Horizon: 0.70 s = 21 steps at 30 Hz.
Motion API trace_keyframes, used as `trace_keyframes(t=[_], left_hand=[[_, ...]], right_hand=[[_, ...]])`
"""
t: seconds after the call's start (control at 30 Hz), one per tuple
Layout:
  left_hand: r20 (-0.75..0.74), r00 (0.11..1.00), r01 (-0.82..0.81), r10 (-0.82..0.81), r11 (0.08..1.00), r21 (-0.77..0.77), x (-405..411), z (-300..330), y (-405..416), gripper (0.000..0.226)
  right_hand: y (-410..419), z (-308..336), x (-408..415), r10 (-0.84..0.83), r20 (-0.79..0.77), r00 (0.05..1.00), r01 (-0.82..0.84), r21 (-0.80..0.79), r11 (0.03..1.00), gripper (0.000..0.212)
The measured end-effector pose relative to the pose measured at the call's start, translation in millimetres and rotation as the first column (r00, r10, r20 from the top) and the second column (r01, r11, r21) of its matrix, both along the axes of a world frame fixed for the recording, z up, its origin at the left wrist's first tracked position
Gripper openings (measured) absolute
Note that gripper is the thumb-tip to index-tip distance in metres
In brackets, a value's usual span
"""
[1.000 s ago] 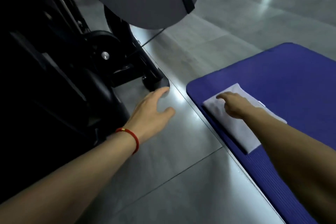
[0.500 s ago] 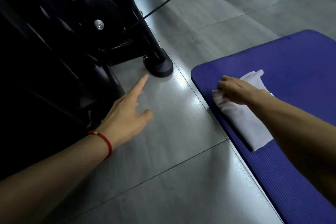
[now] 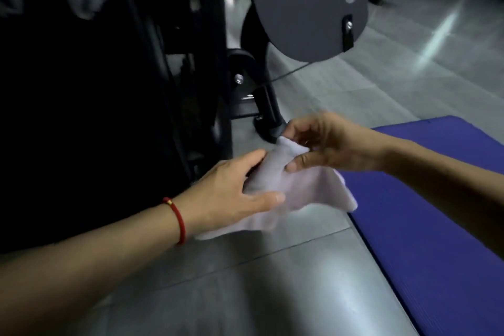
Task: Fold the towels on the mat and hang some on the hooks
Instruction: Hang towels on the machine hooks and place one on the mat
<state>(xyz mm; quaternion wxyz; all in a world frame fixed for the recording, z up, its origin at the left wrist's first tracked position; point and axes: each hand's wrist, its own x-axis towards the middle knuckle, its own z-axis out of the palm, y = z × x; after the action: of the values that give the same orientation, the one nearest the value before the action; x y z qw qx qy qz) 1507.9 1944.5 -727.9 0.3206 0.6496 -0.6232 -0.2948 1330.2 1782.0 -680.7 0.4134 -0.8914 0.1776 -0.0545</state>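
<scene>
A black exercise machine filled the left side, its round foot planted on the grey tiled floor. A dark grey rounded cover plate with silver bolts hung above that foot. Right of the machine, pale light glared off the tiles.

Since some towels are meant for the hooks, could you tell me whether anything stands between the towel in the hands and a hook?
I cannot tell: no hook shows in this view. Both hands, left and right, already hold the white towel up over the floor beside the dark machine.
</scene>
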Motion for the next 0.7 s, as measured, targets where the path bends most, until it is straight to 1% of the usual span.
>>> trace_keyframes(t=[0.03, 0.07, 0.1, 0.2, 0.27, 0.3, 0.33, 0.4, 0.43, 0.5, 0.53, 0.6, 0.7], left_hand=[[0.010, 0.999, -0.052, 0.052, 0.998, -0.048, 12.9, 9.8, 19.9, 0.027], [0.005, 0.994, -0.109, 0.110, 0.990, -0.085, 27.9, 18.0, 41.5, 0.023], [-0.016, 0.987, -0.159, 0.158, 0.982, -0.101, 44.6, 24.5, 64.4, 0.024], [-0.105, 0.950, -0.304, 0.293, 0.946, -0.113, 93.9, 36.7, 137.1, 0.035], [-0.176, 0.913, -0.392, 0.367, 0.911, -0.132, 118.6, 40.7, 185.4, 0.039], [-0.204, 0.898, -0.421, 0.389, 0.895, -0.145, 129.0, 43.1, 207.2, 0.041], [-0.223, 0.890, -0.434, 0.397, 0.887, -0.157, 138.4, 45.5, 226.1, 0.042], [-0.300, 0.863, -0.466, 0.407, 0.870, -0.161, 157.5, 50.0, 260.2, 0.034], [-0.373, 0.830, -0.497, 0.415, 0.853, -0.157, 167.0, 52.5, 275.2, 0.029], [-0.500, 0.754, -0.553, 0.427, 0.823, -0.131, 184.1, 56.9, 298.9, 0.029], [-0.514, 0.740, -0.565, 0.435, 0.815, -0.124, 191.5, 59.2, 307.6, 0.030], [-0.487, 0.742, -0.587, 0.460, 0.797, -0.143, 204.6, 61.8, 321.1, 0.032], [-0.376, 0.743, -0.653, 0.553, 0.724, -0.224, 229.7, 63.4, 339.9, 0.024]], right_hand=[[18.3, 6.9, 19.7, 0.025, 0.039, 0.999, -0.027, 0.051, 0.998, 0.025], [37.3, 11.8, 39.6, 0.041, 0.080, 0.996, -0.047, 0.072, 0.996, 0.026], [56.6, 13.7, 60.0, 0.048, 0.130, 0.990, -0.055, 0.054, 0.997, 0.027], [116.9, 9.6, 118.9, 0.050, 0.303, 0.952, -0.007, -0.139, 0.990, 0.034], [158.5, 4.9, 156.6, 0.109, 0.390, 0.914, 0.000, -0.270, 0.963, 0.029], [178.6, 3.2, 174.6, 0.150, 0.413, 0.898, -0.020, -0.303, 0.953, 0.025], [196.8, 2.0, 191.2, 0.182, 0.427, 0.886, -0.051, -0.300, 0.952, 0.022], [230.0, 4.5, 223.2, 0.231, 0.435, 0.870, -0.150, -0.212, 0.966, 0.018], [244.8, 6.8, 238.2, 0.253, 0.432, 0.865, -0.198, -0.170, 0.965, 0.017], [269.7, 11.6, 264.9, 0.285, 0.415, 0.864, -0.254, -0.130, 0.958, 0.015], [279.7, 12.6, 278.0, 0.293, 0.408, 0.865, -0.267, -0.121, 0.956, 0.014], [294.9, 13.8, 300.2, 0.285, 0.410, 0.866, -0.267, -0.103, 0.958, 0.010], [308.6, 17.9, 328.0, 0.302, 0.405, 0.863, -0.267, -0.142, 0.953, 0.006]])
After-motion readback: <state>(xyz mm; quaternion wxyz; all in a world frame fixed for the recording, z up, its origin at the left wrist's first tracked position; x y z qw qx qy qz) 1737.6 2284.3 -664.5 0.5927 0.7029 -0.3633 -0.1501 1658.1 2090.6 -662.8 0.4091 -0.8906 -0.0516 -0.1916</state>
